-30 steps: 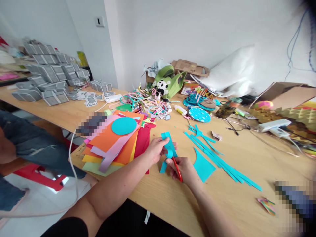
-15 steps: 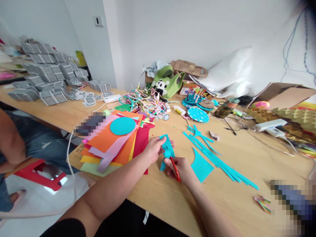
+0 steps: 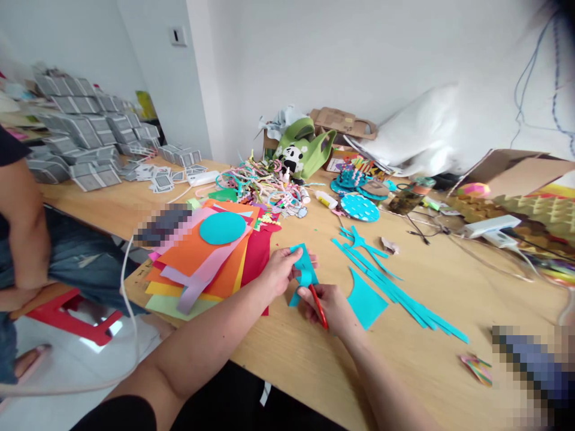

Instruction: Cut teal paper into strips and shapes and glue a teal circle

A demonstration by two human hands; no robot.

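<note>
Strip (image 3: 307,261) of bright blue material, right there between the two hands, over the near part of the wooden table (image 3: 287,353)! The left hand (image 3: 282,272) pinches its upper part, thumb laid flat on the face, fingers tucked behind, the top edge peeking out just past the thumb. Lower down, a narrow blue band (image 3: 306,278) curls up, just above the right hand (image 3: 327,305), and a blue tail end (image 3: 294,298) pokes out below, to the left of the right thumb. And look at that right hand: fingers wrapped around a red handle (image 3: 320,310), angled down toward the table edge! Any blades are hidden behind fingers and blue material, so how wide they stand, I cannot tell.

Just to the right, a blue offcut (image 3: 366,299) with a scooped-in edge lies flat, and past it long thin blue strips (image 3: 404,296) stretch diagonally across the wood. Over to the left, a blue disc (image 3: 222,228) sits on top of a fanned pile of coloured sheets (image 3: 186,254). Behind it all, a colourful tangle (image 3: 260,185) spreads in front of a green bag (image 3: 309,149), and away on the left, another person's arm (image 3: 24,227) reaches down by a red stool (image 3: 51,311).
</note>
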